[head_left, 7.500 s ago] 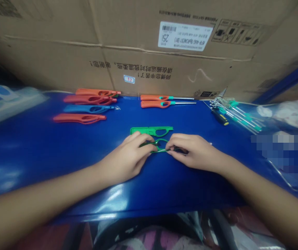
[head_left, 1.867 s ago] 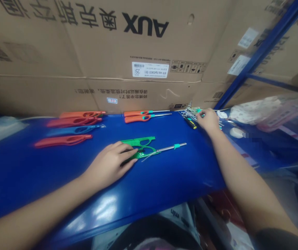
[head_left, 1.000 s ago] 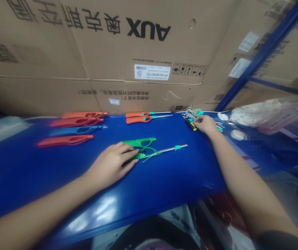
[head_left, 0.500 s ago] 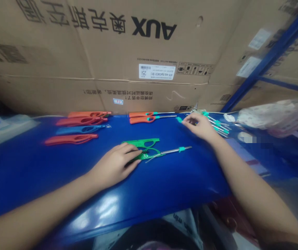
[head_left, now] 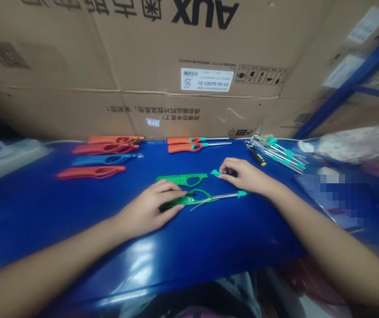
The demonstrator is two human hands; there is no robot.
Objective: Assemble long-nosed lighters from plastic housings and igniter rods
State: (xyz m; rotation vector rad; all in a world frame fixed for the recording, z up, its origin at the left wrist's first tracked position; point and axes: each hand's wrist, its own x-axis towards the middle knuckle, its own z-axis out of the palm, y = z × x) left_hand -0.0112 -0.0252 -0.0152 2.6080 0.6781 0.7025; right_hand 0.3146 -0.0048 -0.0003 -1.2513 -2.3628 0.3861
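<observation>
My left hand point(head_left: 151, 207) lies with its fingers curled over the handle end of a green lighter half-shell point(head_left: 192, 198) that has a metal tube with a teal collar point(head_left: 232, 194) sticking out to the right. A second green half-shell point(head_left: 182, 179) lies just behind it on the blue table point(head_left: 76, 212). My right hand point(head_left: 242, 176) is closed in a pinch on a small teal plastic piece point(head_left: 215, 173), held a little right of the rear shell and above the metal tube.
Orange and blue lighter shells point(head_left: 99, 154) lie at the back left. Two assembled orange lighters point(head_left: 192, 144) sit at the back middle. A bundle of metal tubes with teal collars point(head_left: 278, 152) and a yellow-black screwdriver point(head_left: 258, 157) lie at the back right. A large cardboard box point(head_left: 143, 66) walls the rear.
My right hand came back from the tube bundle at the back right toward the middle, now pinching a small teal piece. The left hand stayed on the green shell.
</observation>
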